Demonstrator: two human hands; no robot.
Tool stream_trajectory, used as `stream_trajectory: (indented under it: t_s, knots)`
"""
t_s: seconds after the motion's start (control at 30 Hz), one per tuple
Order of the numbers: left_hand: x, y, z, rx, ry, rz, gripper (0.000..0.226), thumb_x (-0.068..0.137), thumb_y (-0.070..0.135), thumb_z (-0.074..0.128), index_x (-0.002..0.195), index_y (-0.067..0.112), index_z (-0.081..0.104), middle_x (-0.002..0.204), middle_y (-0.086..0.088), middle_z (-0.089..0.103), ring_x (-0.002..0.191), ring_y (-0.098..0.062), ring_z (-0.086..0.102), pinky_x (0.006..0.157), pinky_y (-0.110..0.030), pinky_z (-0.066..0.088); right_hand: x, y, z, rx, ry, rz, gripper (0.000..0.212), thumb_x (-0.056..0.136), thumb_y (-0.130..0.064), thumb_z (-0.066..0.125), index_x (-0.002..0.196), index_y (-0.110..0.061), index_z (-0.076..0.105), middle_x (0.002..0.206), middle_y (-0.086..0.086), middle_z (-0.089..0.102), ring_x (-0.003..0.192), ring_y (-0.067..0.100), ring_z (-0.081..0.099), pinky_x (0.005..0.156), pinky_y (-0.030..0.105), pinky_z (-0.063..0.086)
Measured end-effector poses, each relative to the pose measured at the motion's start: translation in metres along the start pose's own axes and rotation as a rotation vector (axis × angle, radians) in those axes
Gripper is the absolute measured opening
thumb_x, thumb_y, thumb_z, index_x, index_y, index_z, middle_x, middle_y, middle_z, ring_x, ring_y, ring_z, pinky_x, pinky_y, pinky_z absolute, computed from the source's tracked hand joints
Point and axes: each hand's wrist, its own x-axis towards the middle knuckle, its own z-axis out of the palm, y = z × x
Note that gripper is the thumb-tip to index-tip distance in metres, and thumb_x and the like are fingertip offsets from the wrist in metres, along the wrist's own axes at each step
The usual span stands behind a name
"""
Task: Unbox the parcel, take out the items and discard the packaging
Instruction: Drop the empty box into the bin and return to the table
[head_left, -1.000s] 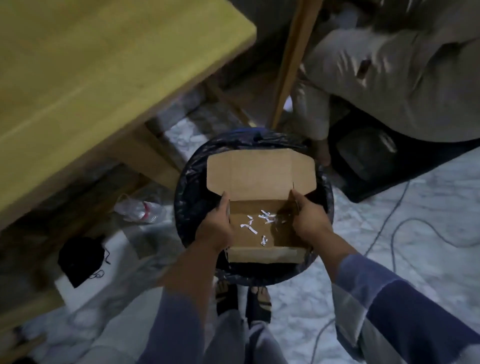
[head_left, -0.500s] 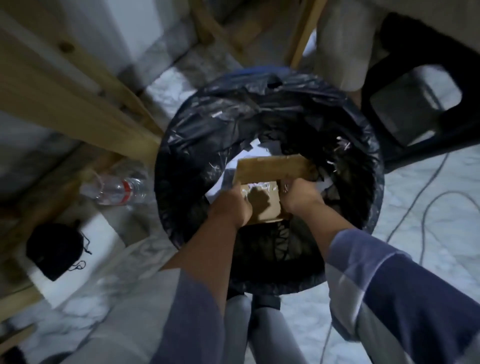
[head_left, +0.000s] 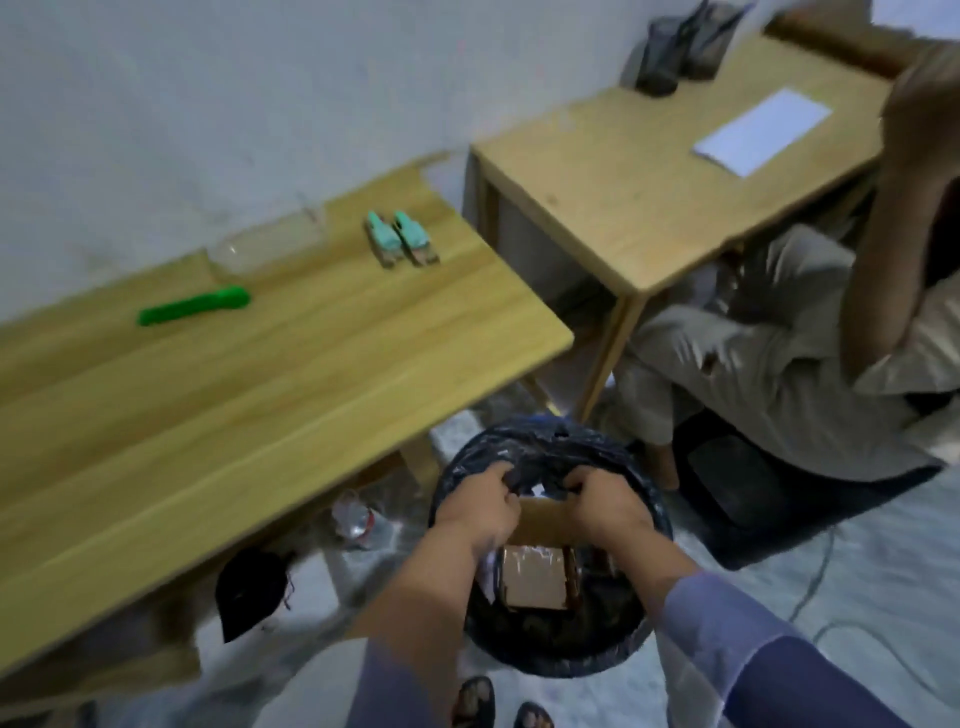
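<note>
hands (head_left: 540, 506) gripping cardboard box (head_left: 535, 577), no readable labels

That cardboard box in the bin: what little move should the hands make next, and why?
Probably let go and draw both hands up out of the bin. The cardboard box already sits inside the black-lined bin, and the left hand and right hand grip its upper flap, so only the release seems left.
</note>
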Motion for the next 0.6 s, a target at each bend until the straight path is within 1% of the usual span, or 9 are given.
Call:
stream_trajectory:
  t_s: [0.07,0.17,0.2,0.27,0.33,0.4,0.47,0.5,0.6]
  knots:
    - [-0.023,0.001,-0.029,-0.046,0.041,0.015,0.047,0.098,0.024,0.037,0.145,0.023,0.034,0.098,-0.004,0.066,0.091,-0.025,0.063,0.074,-0.033,0.051,-0.018,-0.028,-0.020,-0.038,0.025,-0.057,0.033,0.089,-0.013,0.046,0.117,-0.022,0.061,0.115,0.010,0.066,0.101,0.029,0.063,0.081,0.036,0.054]
    - [-0.037,-0.007,-0.076,-0.074,0.171,0.023,0.044,0.095,0.020,0.040,0.139,0.019,0.044,0.122,-0.009,0.064,0.106,-0.028,0.061,0.084,-0.028,0.046,-0.031,-0.073,-0.050,-0.066,0.081,-0.158,0.029,0.090,-0.015,0.044,0.113,-0.018,0.062,0.114,0.012,0.065,0.098,0.031,0.062,0.080,0.038,0.053]
    - [-0.038,-0.010,-0.093,-0.092,0.216,0.025,0.044,0.094,0.019,0.041,0.138,0.018,0.046,0.119,-0.009,0.065,0.103,-0.027,0.061,0.083,-0.026,0.045,-0.034,-0.090,-0.060,-0.066,0.099,-0.188,0.029,0.090,-0.016,0.044,0.113,-0.017,0.063,0.114,0.012,0.065,0.099,0.031,0.062,0.080,0.038,0.052]
    - [-0.036,-0.016,-0.125,-0.121,0.300,0.027,0.045,0.092,0.017,0.040,0.136,0.017,0.049,0.103,-0.008,0.066,0.084,-0.023,0.061,0.073,-0.025,0.044,-0.032,-0.121,-0.075,-0.074,0.121,-0.236,0.033,0.090,-0.016,0.044,0.117,-0.018,0.062,0.118,0.012,0.063,0.101,0.032,0.061,0.078,0.037,0.051]
    - [-0.030,-0.025,-0.156,-0.129,0.370,0.024,0.044,0.092,0.018,0.038,0.135,0.017,0.050,0.107,-0.010,0.067,0.076,-0.020,0.057,0.071,-0.026,0.044,-0.024,-0.153,-0.087,-0.082,0.135,-0.266,0.038,0.090,-0.016,0.043,0.124,-0.020,0.058,0.123,0.012,0.060,0.104,0.032,0.061,0.075,0.036,0.048]
    - [-0.020,-0.036,-0.187,-0.136,0.421,0.012,0.043,0.093,0.018,0.038,0.135,0.017,0.050,0.121,-0.010,0.064,0.089,-0.023,0.059,0.077,-0.026,0.045,-0.011,-0.184,-0.096,-0.086,0.151,-0.293,0.040,0.089,-0.015,0.044,0.127,-0.021,0.056,0.124,0.012,0.060,0.109,0.031,0.059,0.077,0.036,0.047]
    - [-0.005,-0.050,-0.216,-0.158,0.465,-0.010,0.042,0.093,0.019,0.043,0.135,0.017,0.050,0.131,-0.006,0.060,0.112,-0.024,0.058,0.090,-0.028,0.045,0.007,-0.215,-0.103,-0.095,0.178,-0.302,0.039,0.088,-0.015,0.046,0.126,-0.020,0.056,0.125,0.010,0.059,0.113,0.029,0.057,0.085,0.035,0.048]
    - [0.003,-0.057,-0.231,-0.173,0.484,-0.022,0.042,0.093,0.019,0.046,0.135,0.017,0.050,0.134,-0.006,0.057,0.118,-0.024,0.056,0.094,-0.028,0.043,0.018,-0.231,-0.106,-0.100,0.194,-0.302,0.039,0.088,-0.015,0.047,0.126,-0.020,0.056,0.126,0.010,0.059,0.114,0.028,0.056,0.089,0.035,0.048]
    - [0.033,-0.082,-0.274,-0.161,0.562,-0.050,0.045,0.093,0.020,0.050,0.137,0.018,0.048,0.138,-0.007,0.053,0.122,-0.025,0.053,0.096,-0.028,0.040,0.055,-0.274,-0.108,-0.076,0.208,-0.276,0.040,0.087,-0.020,0.053,0.128,-0.017,0.054,0.124,0.011,0.061,0.113,0.028,0.058,0.087,0.033,0.047]
